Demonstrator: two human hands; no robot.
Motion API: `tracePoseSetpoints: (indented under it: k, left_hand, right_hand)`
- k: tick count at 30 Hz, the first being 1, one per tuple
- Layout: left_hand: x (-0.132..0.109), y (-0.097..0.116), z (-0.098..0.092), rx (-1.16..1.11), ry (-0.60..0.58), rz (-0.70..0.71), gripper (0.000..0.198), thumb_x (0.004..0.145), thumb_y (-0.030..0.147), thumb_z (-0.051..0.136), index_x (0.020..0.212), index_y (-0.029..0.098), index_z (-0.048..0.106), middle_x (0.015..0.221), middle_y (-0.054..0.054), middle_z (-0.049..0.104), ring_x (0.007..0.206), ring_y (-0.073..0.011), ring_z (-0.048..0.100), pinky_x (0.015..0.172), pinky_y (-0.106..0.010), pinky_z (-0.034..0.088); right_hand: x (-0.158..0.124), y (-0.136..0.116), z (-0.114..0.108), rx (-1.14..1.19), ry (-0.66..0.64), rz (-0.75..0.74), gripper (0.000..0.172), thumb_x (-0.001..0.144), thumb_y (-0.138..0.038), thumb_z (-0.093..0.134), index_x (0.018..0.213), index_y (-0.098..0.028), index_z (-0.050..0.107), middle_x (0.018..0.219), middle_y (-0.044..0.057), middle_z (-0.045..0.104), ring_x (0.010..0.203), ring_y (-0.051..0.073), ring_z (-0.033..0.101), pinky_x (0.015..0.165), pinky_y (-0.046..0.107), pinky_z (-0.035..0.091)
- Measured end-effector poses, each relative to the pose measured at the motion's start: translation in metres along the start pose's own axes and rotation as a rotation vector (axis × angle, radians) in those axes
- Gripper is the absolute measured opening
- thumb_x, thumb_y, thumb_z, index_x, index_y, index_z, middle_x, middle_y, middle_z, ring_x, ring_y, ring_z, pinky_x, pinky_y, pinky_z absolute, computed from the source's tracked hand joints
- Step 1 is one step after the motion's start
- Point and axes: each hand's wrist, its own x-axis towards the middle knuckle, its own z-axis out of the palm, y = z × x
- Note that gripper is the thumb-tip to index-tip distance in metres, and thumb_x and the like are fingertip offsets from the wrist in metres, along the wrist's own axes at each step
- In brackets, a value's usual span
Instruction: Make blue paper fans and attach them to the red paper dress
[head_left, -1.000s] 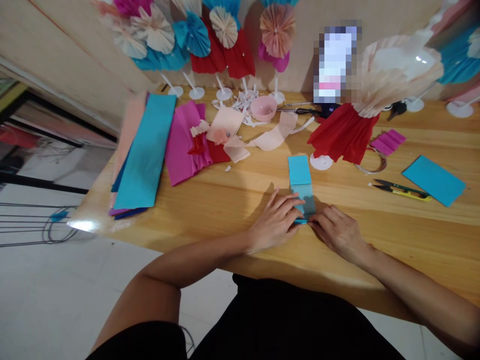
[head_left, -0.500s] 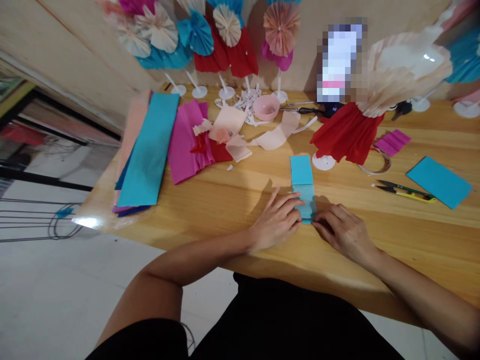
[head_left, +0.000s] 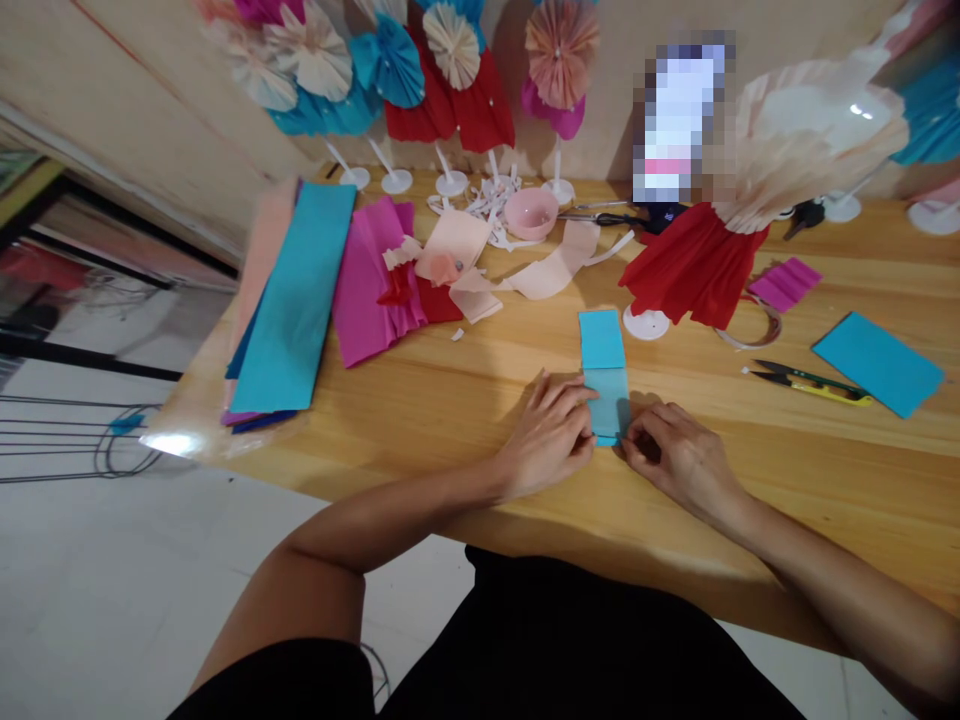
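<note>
A narrow blue crepe paper strip [head_left: 604, 398] lies on the wooden table in front of me, a narrow fold showing at its near end. At its left edge is my left hand [head_left: 551, 425], fingers curled, fingertips on the paper and thumb by the near corner. The near right corner is pinched between thumb and forefinger of my right hand [head_left: 679, 450]. Just beyond the strip stands a doll-like paper dress [head_left: 694, 262] with a red skirt on a white base. Black and yellow thread snips [head_left: 814, 382] lie to the right, beside a blue paper rectangle [head_left: 879, 363].
Folded crepe sheets, blue [head_left: 296, 300] and magenta [head_left: 375, 285], lie at the left. Pale pink scraps [head_left: 551, 262], a pink bowl [head_left: 532, 214] and a tape roll [head_left: 752, 325] are farther back. Paper dresses on stands line the wall. A blurred screen [head_left: 679, 125] leans there.
My left fingers have drawn back a little toward the strip's left edge, uncovering more of it. A dark line across the near end no longer shows; my right hand has shifted slightly left.
</note>
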Motion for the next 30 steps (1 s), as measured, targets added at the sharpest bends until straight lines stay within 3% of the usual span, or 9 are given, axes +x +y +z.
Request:
tracePoseSetpoints:
  k: [9, 19, 30]
  left_hand:
    - [-0.004, -0.003, 0.004, 0.058, 0.058, 0.080, 0.012, 0.093, 0.026, 0.053, 0.097, 0.021, 0.063, 0.141, -0.007, 0.052, 0.146, -0.0245, 0.028, 0.124, -0.059, 0.008]
    - [-0.004, -0.003, 0.003, 0.128, 0.026, 0.133, 0.019, 0.097, 0.028, 0.048, 0.098, 0.020, 0.065, 0.141, -0.007, 0.053, 0.146, -0.0252, 0.029, 0.123, -0.061, 0.008]
    - [-0.005, -0.002, 0.004, 0.092, 0.045, 0.118, 0.019, 0.096, 0.028, 0.051, 0.108, 0.022, 0.064, 0.140, -0.006, 0.053, 0.146, -0.0237, 0.031, 0.124, -0.059, 0.009]
  right_hand:
    - [-0.004, 0.007, -0.003, 0.027, -0.004, -0.122, 0.008, 0.092, -0.028, 0.060, 0.097, -0.021, 0.061, 0.090, 0.006, 0.063, 0.086, 0.022, 0.057, 0.078, 0.036, 0.048]
    - [-0.003, 0.008, -0.004, 0.023, -0.023, -0.154, 0.007, 0.093, -0.026, 0.059, 0.094, -0.019, 0.060, 0.089, 0.006, 0.062, 0.083, 0.021, 0.056, 0.075, 0.034, 0.047]
    - [-0.006, 0.016, -0.002, -0.105, -0.043, -0.347, 0.009, 0.094, -0.022, 0.054, 0.095, -0.020, 0.063, 0.087, 0.007, 0.064, 0.078, 0.020, 0.054, 0.070, 0.034, 0.046]
